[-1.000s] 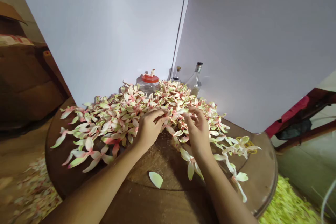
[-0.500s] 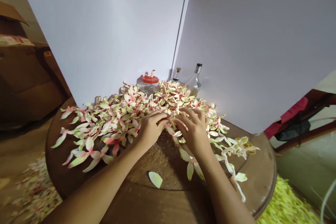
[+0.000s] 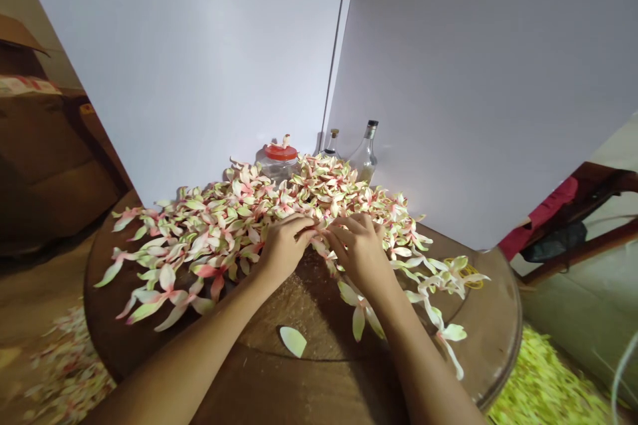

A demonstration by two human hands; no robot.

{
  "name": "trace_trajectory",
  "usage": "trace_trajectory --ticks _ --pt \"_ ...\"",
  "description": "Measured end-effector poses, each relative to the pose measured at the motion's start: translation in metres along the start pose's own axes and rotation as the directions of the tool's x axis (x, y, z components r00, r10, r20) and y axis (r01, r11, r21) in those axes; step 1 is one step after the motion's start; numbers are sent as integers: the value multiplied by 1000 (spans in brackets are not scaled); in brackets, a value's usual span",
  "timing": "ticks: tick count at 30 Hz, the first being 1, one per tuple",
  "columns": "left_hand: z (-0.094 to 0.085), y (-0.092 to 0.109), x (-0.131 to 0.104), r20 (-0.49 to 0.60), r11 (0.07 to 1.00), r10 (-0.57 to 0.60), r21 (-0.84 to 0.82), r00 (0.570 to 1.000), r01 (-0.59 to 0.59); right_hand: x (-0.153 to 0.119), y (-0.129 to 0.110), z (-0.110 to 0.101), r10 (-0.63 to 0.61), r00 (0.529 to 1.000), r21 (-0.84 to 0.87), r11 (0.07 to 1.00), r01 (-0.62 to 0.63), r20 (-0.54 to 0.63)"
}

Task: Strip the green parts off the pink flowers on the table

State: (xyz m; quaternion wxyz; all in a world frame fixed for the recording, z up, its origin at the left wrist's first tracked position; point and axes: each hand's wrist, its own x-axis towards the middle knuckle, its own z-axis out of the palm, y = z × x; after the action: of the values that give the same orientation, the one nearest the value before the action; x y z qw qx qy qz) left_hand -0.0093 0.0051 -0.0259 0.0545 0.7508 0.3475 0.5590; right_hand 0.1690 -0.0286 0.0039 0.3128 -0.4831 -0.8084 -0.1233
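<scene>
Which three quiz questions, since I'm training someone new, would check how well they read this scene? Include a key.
1. What colour is the lid of the jar?
A) blue
B) red
C) green

2. True or false: the single pale green piece lies nearer the camera than the left hand and right hand.

3. Fill in the blank: in this view, the small bottle and large bottle stand behind the heap of flowers, to the ____ of the jar.

Key: 1 B; 2 true; 3 right.
</scene>
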Motion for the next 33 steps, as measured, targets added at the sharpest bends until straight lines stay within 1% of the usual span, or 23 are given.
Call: trace_trajectory --ticks 2,4,8,10,13,19,24,27,30,33 --pt "1 0 -1 19 1000 8 -24 1000 -7 0 2 0 -12 1000 -16 1000 12 -27" --pt "1 1 -1 38 999 -2 -50 999 4 0 3 -1 -24 999 -14 1000 24 -27" --pt "1 -2 -1 88 989 -118 -77 989 125 -1 7 -2 -87 996 -32 996 87 23" --pt "0 -5 -1 83 981 -172 -71 982 178 -2 10 -1 -129 991 -55 990 131 39" --pt "-1 -8 0 63 976 -206 -62 976 210 -3 15 1 -153 988 -57 986 154 37" --pt "-2 -4 1 118 970 -201 -114 972 215 0 14 -1 -88 995 -6 996 88 -55" --pt "-4 -4 1 142 940 -269 -177 953 292 1 16 -1 -41 998 105 993 45 -46" --pt "-3 -6 1 163 906 -321 -235 933 352 1 18 0 -5 998 125 992 13 -66" --pt "-3 -6 2 171 855 -379 -310 909 415 2 18 1 9 991 161 987 13 -135" --pt "-2 -4 2 175 784 -434 -410 884 466 3 16 -2 9 970 205 978 43 -243"
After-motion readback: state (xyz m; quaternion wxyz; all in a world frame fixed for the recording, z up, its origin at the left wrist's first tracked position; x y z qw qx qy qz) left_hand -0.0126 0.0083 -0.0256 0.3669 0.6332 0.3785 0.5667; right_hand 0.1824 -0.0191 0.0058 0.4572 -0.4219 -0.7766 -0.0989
